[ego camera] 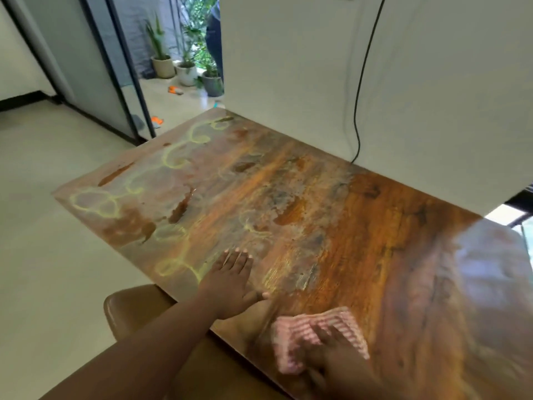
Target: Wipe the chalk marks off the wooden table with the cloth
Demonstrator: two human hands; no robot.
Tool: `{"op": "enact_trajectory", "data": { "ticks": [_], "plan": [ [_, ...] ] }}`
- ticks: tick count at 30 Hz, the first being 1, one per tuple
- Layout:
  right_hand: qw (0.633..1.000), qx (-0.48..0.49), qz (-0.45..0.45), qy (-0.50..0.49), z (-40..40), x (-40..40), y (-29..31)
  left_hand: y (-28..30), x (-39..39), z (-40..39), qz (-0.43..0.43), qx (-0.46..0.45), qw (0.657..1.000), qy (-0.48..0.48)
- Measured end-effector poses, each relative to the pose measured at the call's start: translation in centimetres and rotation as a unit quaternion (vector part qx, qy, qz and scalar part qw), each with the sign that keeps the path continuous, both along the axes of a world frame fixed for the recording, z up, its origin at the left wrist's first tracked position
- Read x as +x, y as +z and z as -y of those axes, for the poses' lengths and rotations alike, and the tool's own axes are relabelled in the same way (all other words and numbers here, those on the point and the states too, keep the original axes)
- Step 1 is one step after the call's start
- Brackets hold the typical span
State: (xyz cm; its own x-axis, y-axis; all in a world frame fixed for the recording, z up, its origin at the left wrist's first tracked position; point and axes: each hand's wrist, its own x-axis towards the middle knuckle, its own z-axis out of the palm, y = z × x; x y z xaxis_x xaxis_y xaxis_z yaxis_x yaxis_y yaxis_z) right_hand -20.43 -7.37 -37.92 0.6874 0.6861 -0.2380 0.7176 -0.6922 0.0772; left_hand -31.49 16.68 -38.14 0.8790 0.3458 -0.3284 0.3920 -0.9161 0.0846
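Observation:
The wooden table [360,226] fills the middle of the view, with yellow chalk marks [176,160] looping along its left side and smeared patches toward the centre. My left hand [230,281] lies flat on the table near the front left edge, fingers straight, beside a chalk loop. My right hand [331,350] presses flat on a pink striped cloth [314,327] at the front edge of the table. The hand and cloth are motion-blurred.
A brown chair seat [129,307] sits below the table's front left corner. A white wall [375,82] with a black cable [359,111] borders the far side. Potted plants [184,70] stand beyond a glass door.

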Motion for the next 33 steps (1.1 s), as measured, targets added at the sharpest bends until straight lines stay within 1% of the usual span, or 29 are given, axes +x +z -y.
{"op": "enact_trajectory", "data": {
  "ticks": [1, 2, 3, 4, 6, 7, 9, 10, 11, 12, 13, 14, 15, 16, 17, 18, 19, 20, 22, 23, 25, 26, 28, 29, 30, 31, 32, 33],
  "plan": [
    [0.999, 0.025, 0.026, 0.01, -0.3, 1.1, -0.3, 0.1, -0.1, -0.5, 0.0, 0.002, 1.0, -0.01],
    [0.995, 0.035, -0.077, 0.059, -0.5, 2.2, -1.1, 0.1, -0.2, -1.0, -0.001, 0.004, 1.0, -0.019],
    [0.986, 0.039, -0.151, 0.061, -1.1, 2.2, -1.1, 0.1, -0.3, -1.3, -0.004, 0.005, 1.0, -0.029],
    [0.984, 0.042, -0.167, 0.052, -2.5, 1.8, -1.0, 0.0, -0.3, -1.6, -0.007, 0.005, 0.999, -0.038],
    [0.988, 0.066, -0.142, -0.01, -6.3, 0.6, -1.4, 0.0, -0.3, -1.9, -0.012, 0.002, 0.999, -0.053],
    [0.989, 0.067, -0.134, 0.006, -7.3, -0.4, -2.1, 0.1, -0.3, -2.0, -0.01, 0.003, 0.998, -0.064],
    [0.981, 0.061, -0.151, 0.105, -8.2, -3.0, -2.2, 0.2, -0.1, -2.2, -0.005, 0.005, 0.996, -0.088],
    [0.967, 0.05, -0.187, 0.168, -6.6, -3.9, -2.5, 0.2, 0.0, -2.2, -0.003, 0.003, 0.995, -0.097],
    [0.96, 0.026, -0.181, 0.21, -6.1, -4.8, -2.5, 0.3, 0.2, -2.3, 0.001, 0.001, 0.995, -0.103],
    [0.97, 0.028, -0.121, 0.209, -4.8, -5.2, -2.6, 0.3, 0.3, -2.5, 0.005, -0.003, 0.994, -0.106],
    [0.982, 0.064, -0.071, 0.164, -4.0, -5.0, -1.9, 0.2, 0.6, -2.7, 0.008, -0.004, 0.994, -0.109],
    [0.991, 0.097, -0.075, 0.05, -2.9, -4.4, -0.9, 0.0, 0.9, -2.8, 0.011, -0.004, 0.994, -0.112],
    [0.992, 0.107, -0.038, -0.063, -2.0, -3.8, 0.3, -0.1, 1.1, -2.9, 0.012, -0.002, 0.993, -0.114],
    [0.992, 0.118, -0.021, -0.031, -1.1, -2.7, 0.9, -0.3, 1.4, -2.9, 0.009, -0.002, 0.993, -0.116],
    [0.989, 0.11, -0.099, -0.029, -0.4, -1.4, 0.6, -0.5, 1.6, -2.8, 0.006, -0.002, 0.993, -0.119],
    [0.985, 0.081, -0.153, -0.009, -0.2, -0.1, 0.2, -0.7, 1.8, -2.7, 0.002, -0.004, 0.993, -0.121],
    [0.981, 0.075, -0.176, -0.004, -0.4, 0.8, 0.1, -1.0, 2.0, -2.5, -0.002, -0.007, 0.993, -0.122],
    [0.984, 0.093, -0.148, -0.023, -1.1, 1.5, -0.3, -1.2, 2.1, -2.4, -0.005, -0.012, 0.993, -0.121],
    [0.984, 0.101, -0.124, -0.075, -5.4, 2.1, -1.7, -1.7, 2.6, -2.2, -0.009, -0.019, 0.992, -0.124],
    [0.984, 0.119, -0.113, -0.067, -7.5, 1.9, -2.4, -2.0, 2.9, -2.1, -0.009, -0.02, 0.992, -0.124],
    [0.984, 0.115, -0.132, -0.026, -10.2, 0.0, -3.0, -2.4, 3.3, -2.2, -0.004, -0.017, 0.993, -0.117],
    [0.983, 0.098, -0.153, 0.012, -10.2, -0.5, -3.3, -2.5, 3.5, -2.5, -0.005, -0.01, 0.993, -0.115],
    [0.975, 0.067, -0.189, 0.1, -8.2, -0.4, -3.6, -2.5, 3.7, -3.2, -0.014, 0.01, 0.994, -0.11],
    [0.966, 0.071, -0.203, 0.142, -6.7, 0.0, -3.3, -2.4, 3.8, -3.8, -0.019, 0.016, 0.995, -0.102],
    [0.962, 0.069, -0.199, 0.175, -5.5, 0.9, -2.9, -2.4, 3.9, -4.3, -0.021, 0.023, 0.995, -0.092],
    [0.966, 0.085, -0.152, 0.192, -4.6, 2.2, -2.6, -2.4, 4.2, -4.7, -0.021, 0.031, 0.996, -0.084],
    [0.977, 0.086, -0.097, 0.17, -4.1, 3.7, -1.9, -2.4, 4.5, -4.9, -0.022, 0.038, 0.996, -0.08],
    [0.985, 0.087, -0.086, 0.119, -4.3, 5.3, -1.3, -2.5, 4.8, -4.9, -0.024, 0.04, 0.996, -0.078]
  ]
}}
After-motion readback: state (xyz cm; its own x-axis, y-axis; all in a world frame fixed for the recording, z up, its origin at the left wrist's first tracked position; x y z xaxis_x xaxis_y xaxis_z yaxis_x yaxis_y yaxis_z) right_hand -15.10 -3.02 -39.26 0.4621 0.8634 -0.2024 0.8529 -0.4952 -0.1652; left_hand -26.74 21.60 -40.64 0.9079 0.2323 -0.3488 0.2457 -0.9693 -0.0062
